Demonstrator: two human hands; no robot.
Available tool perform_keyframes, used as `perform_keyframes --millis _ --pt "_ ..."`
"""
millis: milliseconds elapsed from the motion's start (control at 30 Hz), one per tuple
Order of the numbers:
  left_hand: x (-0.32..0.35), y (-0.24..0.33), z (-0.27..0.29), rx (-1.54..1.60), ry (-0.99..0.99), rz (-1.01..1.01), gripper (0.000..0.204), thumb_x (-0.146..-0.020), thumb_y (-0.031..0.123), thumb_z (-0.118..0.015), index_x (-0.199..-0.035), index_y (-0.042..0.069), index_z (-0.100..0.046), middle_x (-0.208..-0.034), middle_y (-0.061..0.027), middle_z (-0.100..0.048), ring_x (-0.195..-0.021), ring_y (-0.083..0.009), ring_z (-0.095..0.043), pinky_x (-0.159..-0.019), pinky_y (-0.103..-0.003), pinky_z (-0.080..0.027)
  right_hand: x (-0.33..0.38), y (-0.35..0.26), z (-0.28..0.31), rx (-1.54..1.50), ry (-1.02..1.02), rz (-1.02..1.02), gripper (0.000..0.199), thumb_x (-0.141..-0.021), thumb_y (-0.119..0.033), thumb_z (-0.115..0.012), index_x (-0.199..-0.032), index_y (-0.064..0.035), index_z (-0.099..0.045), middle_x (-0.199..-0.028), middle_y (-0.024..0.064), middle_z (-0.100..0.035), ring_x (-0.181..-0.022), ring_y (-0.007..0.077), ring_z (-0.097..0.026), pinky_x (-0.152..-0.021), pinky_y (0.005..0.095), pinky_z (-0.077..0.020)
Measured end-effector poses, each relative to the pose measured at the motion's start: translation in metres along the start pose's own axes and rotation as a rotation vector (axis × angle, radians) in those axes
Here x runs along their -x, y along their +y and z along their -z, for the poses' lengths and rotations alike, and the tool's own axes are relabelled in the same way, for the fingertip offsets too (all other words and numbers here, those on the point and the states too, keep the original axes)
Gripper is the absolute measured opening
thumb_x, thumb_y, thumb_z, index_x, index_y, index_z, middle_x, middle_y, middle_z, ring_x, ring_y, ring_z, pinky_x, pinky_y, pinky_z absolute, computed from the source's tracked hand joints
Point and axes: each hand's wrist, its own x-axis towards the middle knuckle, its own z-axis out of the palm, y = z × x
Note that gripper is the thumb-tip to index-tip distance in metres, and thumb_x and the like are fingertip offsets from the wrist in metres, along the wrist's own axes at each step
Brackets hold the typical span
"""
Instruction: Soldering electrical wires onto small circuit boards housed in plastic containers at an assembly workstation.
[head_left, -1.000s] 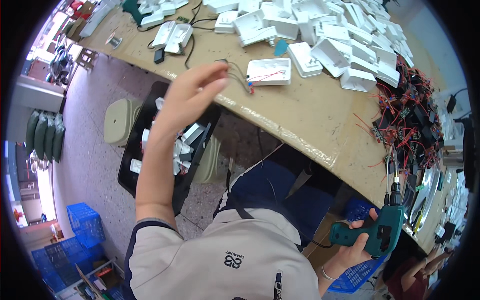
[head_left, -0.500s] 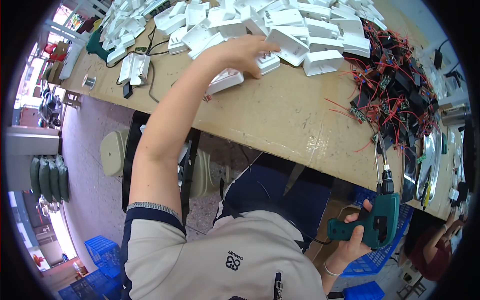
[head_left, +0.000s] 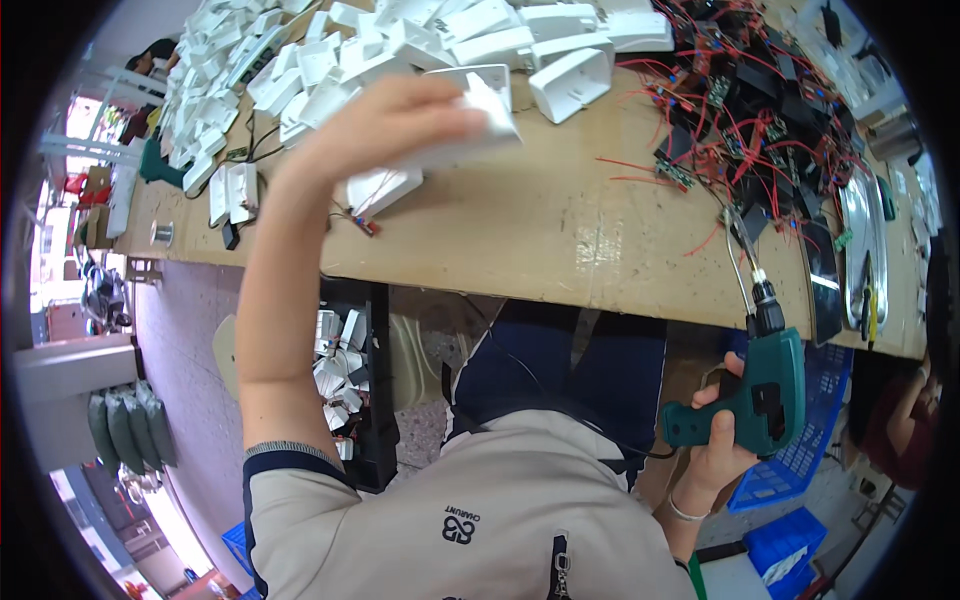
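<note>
The left hand is closing on a white plastic housing above the desk; the right hand is gripping a green electric screwdriver. Trailing red wires could snag neighbouring housings.

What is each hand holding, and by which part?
Left hand: white plastic housing, gripped along its top edge. Right hand: green electric screwdriver, by its handle.
</note>
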Motion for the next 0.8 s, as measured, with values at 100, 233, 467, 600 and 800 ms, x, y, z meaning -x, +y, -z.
perform_keyframes --millis 100,233,467,600,800 --pt "-0.003 0.018 -0.073 0.087 -0.101 -0.226 0.048 -0.081 0.046 -0.064 -0.089 -0.002 -0.062 -0.077 -0.0078 -0.059 -0.072 -0.0151 -0.053 -0.063 -0.029 -0.043 -0.002 -0.002 -0.002 0.000 0.018 0.004 0.063 -0.081 -0.025 -0.068 -0.129 0.0055 -0.039 -0.111 0.0243 -0.058 -0.071 0.0155 -0.062 -0.057 0.0232 -0.0520" --pt "-0.027 0.034 -0.123 0.099 -0.272 -0.167 0.053 -0.080 0.048 -0.064 -0.092 -0.004 -0.064 -0.082 -0.0147 -0.063 -0.077 -0.0220 -0.059 -0.067 -0.033 -0.046 -0.001 -0.004 -0.001 0.007 0.024 0.024 0.064 -0.081 -0.026 -0.069 -0.128 0.0060 -0.040 -0.111 0.0243 -0.058 -0.069 0.0160 -0.062 -0.056 0.0236 -0.0523" --pt "-0.046 0.032 -0.132 -0.009 -0.186 -0.297 0.057 -0.078 0.049 -0.064 -0.098 -0.005 -0.064 -0.091 -0.0186 -0.065 -0.083 -0.0276 -0.062 -0.072 -0.036 -0.047 0.005 -0.007 0.007 0.004 0.085 0.006 0.065 -0.079 -0.026 -0.071 -0.127 0.0059 -0.041 -0.110 0.0243 -0.058 -0.069 0.0167 -0.063 -0.057 0.0240 -0.0544" --pt "-0.048 0.030 -0.127 0.050 -0.203 -0.276 0.056 -0.080 0.049 -0.063 -0.100 -0.003 -0.065 -0.090 -0.0172 -0.065 -0.082 -0.0271 -0.062 -0.073 -0.035 -0.047 0.005 -0.005 0.008 -0.032 0.084 -0.006 0.065 -0.078 -0.024 -0.072 -0.127 0.0057 -0.041 -0.110 0.0246 -0.058 -0.069 0.0168 -0.063 -0.057 0.0242 -0.0547" --pt "-0.058 0.027 -0.120 0.076 -0.280 -0.263 0.050 -0.086 0.047 -0.058 -0.099 0.000 -0.066 -0.089 -0.0153 -0.065 -0.078 -0.0243 -0.060 -0.069 -0.035 -0.046 0.005 -0.004 0.010 -0.063 0.081 -0.031 0.067 -0.078 -0.022 -0.072 -0.129 0.0057 -0.039 -0.110 0.0246 -0.058 -0.069 0.0166 -0.064 -0.060 0.0249 -0.0550"
